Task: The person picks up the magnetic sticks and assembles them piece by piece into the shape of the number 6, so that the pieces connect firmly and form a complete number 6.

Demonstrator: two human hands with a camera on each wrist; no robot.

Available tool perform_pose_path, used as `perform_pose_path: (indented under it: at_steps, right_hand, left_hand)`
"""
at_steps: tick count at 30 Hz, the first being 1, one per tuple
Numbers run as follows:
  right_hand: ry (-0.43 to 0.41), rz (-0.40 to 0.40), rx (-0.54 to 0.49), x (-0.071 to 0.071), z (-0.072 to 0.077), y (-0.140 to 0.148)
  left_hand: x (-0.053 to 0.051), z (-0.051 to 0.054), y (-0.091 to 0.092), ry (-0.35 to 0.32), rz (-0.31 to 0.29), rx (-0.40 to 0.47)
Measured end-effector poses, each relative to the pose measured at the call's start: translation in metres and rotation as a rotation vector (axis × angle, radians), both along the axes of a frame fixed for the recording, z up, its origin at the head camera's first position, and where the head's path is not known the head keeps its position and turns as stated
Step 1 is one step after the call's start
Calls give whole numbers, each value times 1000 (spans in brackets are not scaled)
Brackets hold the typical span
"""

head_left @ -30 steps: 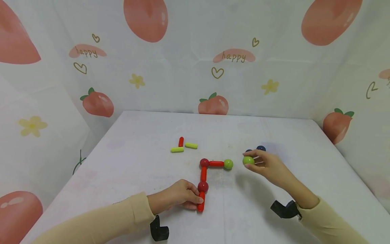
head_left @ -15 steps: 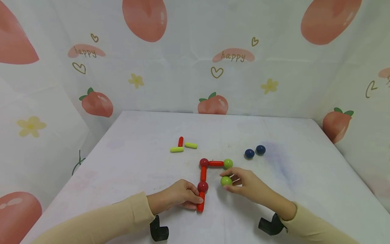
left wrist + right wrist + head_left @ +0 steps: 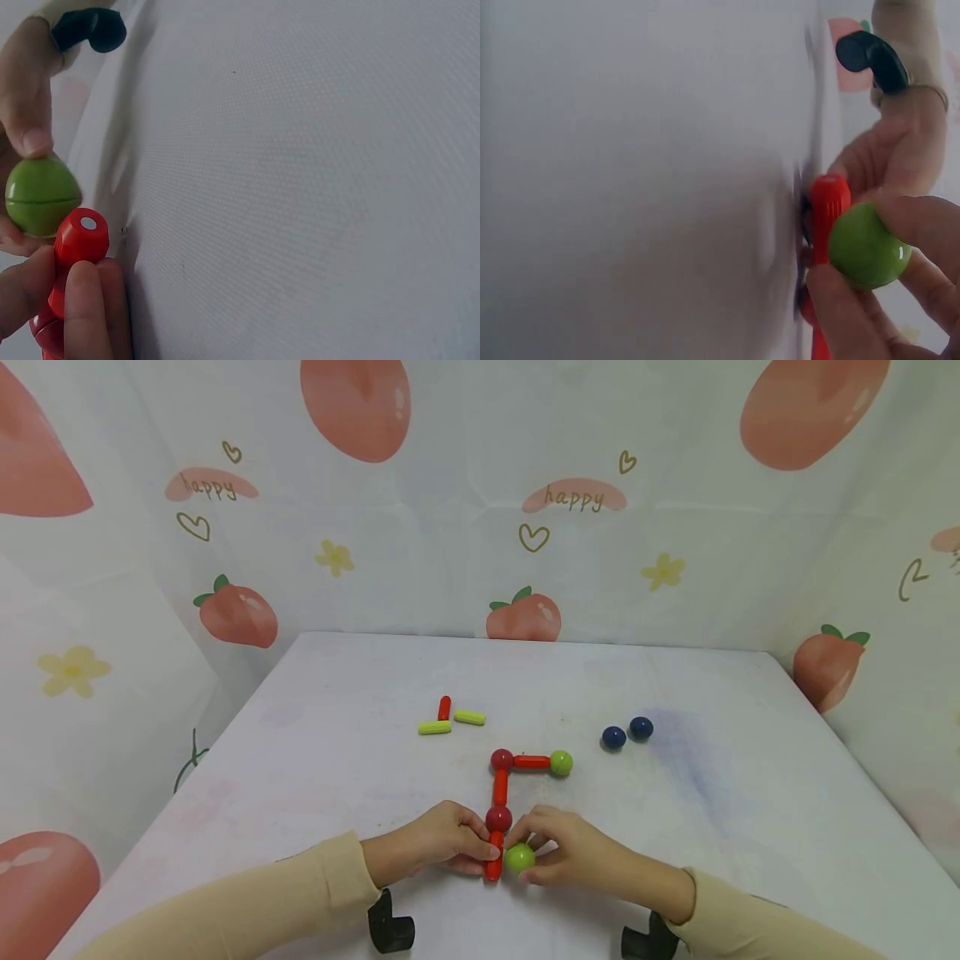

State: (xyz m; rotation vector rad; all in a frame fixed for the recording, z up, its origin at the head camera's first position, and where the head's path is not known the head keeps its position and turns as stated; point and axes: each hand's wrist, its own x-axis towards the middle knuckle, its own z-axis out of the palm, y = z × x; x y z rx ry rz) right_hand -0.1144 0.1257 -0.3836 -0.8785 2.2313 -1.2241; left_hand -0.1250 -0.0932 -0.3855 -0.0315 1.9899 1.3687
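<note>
We see the right hand (image 3: 570,847) with its fingers and thumb pinching a green ball (image 3: 520,858) just beside the near red rod (image 3: 492,870); we cannot tell whether ball and rod touch. The left hand (image 3: 442,839) pinches that same rod between thumb and fingers. In the left wrist view, we make out a pale disc (image 3: 88,223) on the rod's end.

From the left hand's grip, the joined pieces run away from us: a lower red ball (image 3: 498,818), a middle red rod (image 3: 500,787), an upper red ball (image 3: 502,761), then, turning right, a far red rod (image 3: 532,762) that ends at a second green ball (image 3: 561,763).

Farther out on the white table (image 3: 360,677), to the right, we find two blue balls (image 3: 613,738) near each other. To the left lie a loose red rod (image 3: 445,708) and two yellow-green rods (image 3: 435,727), grouped closely. Behind the table, a white backdrop (image 3: 450,527) carries printed peaches, hearts and yellow flowers.
</note>
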Motion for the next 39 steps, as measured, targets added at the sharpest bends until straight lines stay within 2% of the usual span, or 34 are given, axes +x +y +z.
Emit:
perform_pose_path:
  at_steps: [5, 11, 14, 23, 39]
  right_hand:
    - [-30, 50, 2, 6, -2, -5]
    - [-148, 46, 24, 11, -4, -10]
    - [-165, 54, 36, 13, -4, -11]
    - [-68, 106, 46, 15, -7, -17]
    - [-87, 102, 33, 16, -5, -22]
  left_hand:
    - [0, 0, 0, 5, -6, 10]
    - [0, 0, 0, 6, -8, 5]
    - [-1, 1, -1, 3, -12, 1]
    - [-1, 0, -1, -9, -2, 3]
    - [-2, 1, -1, -8, -13, 10]
